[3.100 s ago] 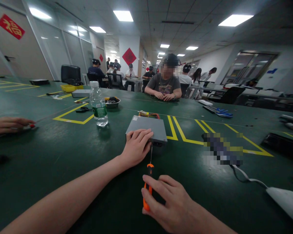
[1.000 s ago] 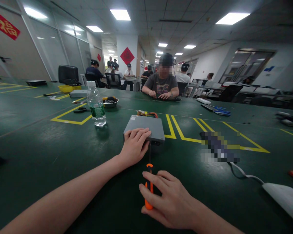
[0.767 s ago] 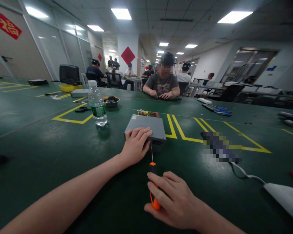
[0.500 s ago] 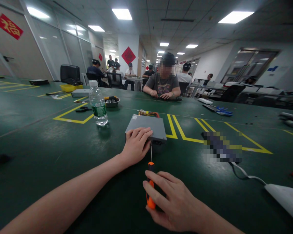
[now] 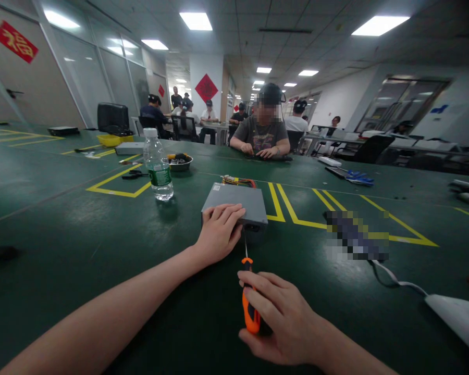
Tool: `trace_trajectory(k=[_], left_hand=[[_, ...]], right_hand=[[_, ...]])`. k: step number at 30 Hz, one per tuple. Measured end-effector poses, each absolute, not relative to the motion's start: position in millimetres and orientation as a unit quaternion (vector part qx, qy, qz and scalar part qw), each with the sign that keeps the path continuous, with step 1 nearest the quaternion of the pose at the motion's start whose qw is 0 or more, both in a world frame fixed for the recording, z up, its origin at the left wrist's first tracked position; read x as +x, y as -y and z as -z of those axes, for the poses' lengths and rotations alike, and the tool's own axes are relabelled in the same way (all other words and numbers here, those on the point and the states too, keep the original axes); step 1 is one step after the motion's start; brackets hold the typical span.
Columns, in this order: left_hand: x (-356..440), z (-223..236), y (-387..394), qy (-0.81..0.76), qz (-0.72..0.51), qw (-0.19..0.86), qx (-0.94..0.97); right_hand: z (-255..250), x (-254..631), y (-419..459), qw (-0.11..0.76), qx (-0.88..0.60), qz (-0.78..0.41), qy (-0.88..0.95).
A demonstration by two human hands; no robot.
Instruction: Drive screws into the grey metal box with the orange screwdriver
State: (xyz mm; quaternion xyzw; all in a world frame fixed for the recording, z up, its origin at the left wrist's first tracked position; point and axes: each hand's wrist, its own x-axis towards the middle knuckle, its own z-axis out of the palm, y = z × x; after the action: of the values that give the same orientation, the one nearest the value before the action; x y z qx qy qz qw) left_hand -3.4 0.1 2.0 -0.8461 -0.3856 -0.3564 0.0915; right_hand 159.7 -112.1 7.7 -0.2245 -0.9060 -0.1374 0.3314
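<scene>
A grey metal computer power supply unit (image 5: 234, 198) lies on the green table, its bundle of coloured cables (image 5: 238, 181) at the far side. My left hand (image 5: 221, 232) grips its near left part, fingers laid over the top and thumb down at the front face. In my right hand (image 5: 279, 317) is an orange and black screwdriver (image 5: 251, 312), held by the handle between fingers and thumb. Its shaft points away from me to the unit's near face, below the socket. The tip is hidden at that face, so I cannot tell what it touches.
A water bottle (image 5: 159, 169) stands left of the unit, near a metal bowl (image 5: 180, 164) of tools. Across the table a person (image 5: 262, 127) works with both hands. To the right lie a blurred-out dark object (image 5: 354, 237), a white cable (image 5: 394, 278) and blue-handled tools (image 5: 357, 177).
The screwdriver's handle has swung slightly to the right and turned in my right hand, which has shifted right with it. My left hand and the power supply unit stay in place.
</scene>
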Motion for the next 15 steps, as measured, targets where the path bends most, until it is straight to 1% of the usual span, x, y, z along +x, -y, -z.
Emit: trace_trajectory(k=[3, 6, 10, 13, 15], left_hand=[[-3, -4, 1, 0.387, 0.356, 0.089, -0.846], [-3, -6, 2, 0.393, 0.352, 0.086, -0.845], [-3, -9, 5, 0.402, 0.346, 0.085, -0.843], [-1, -11, 7, 0.409, 0.339, 0.089, -0.842], [0, -13, 9, 0.414, 0.337, 0.091, -0.841]], right_hand=[[-14, 158, 115, 0.286, -0.239, 0.123, 0.92], [-17, 158, 118, 0.267, -0.254, 0.115, 0.922], [-17, 162, 121, 0.28, -0.286, 0.095, 0.912], [-13, 167, 121, 0.307, -0.296, 0.102, 0.899], [-12, 169, 121, 0.307, -0.296, 0.109, 0.898]])
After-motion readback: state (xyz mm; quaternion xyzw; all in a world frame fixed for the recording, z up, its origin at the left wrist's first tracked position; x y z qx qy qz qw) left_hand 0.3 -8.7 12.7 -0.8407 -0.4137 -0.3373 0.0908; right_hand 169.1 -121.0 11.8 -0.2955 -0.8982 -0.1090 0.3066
